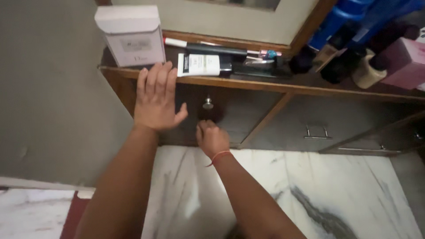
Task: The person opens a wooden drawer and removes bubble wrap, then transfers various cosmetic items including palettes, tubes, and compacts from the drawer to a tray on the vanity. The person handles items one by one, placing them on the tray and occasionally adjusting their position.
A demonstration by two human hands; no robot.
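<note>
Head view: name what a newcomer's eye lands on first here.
The left hand, spread flat on the dark drawer front below the shelf edge. Beside it, the right hand is curled just under the small metal knob. Above, a pale box stands at the shelf's left end by a white tube.

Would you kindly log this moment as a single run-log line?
left hand: open, flat on cabinet door | right hand: fingers curled, below round knob | white box on shelf above
</note>
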